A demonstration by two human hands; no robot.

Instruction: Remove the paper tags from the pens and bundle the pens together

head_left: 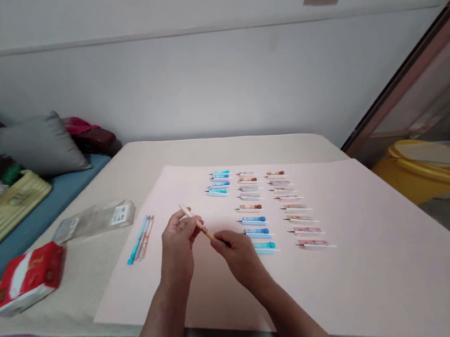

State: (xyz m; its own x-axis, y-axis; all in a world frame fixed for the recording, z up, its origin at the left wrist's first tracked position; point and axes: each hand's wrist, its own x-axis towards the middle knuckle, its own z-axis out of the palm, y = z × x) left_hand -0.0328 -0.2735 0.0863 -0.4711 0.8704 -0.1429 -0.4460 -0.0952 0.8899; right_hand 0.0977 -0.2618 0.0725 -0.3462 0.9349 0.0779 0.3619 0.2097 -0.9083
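Between my hands is a slim pen (204, 230) with a pale end and a brownish section. My left hand (179, 243) pinches its pale upper end, which points up and away to the left. Fingers of my right hand (239, 254) are closed on the lower, brownish end. Just right of that hand lie blue and turquoise pen pieces (257, 232), several with dark tips and thin white parts beside them. Farther left, a small group of whole-looking pens (140, 240) rests on the pink sheet, one turquoise and the others pale or brownish.
A pink sheet (361, 261) covers much of the table. Another column of pen pieces (301, 217) lies at right. Toward the left are a clear plastic package (94, 219) and a red tissue pack (27, 277). A yellow bin (408, 172) stands beyond the right edge.
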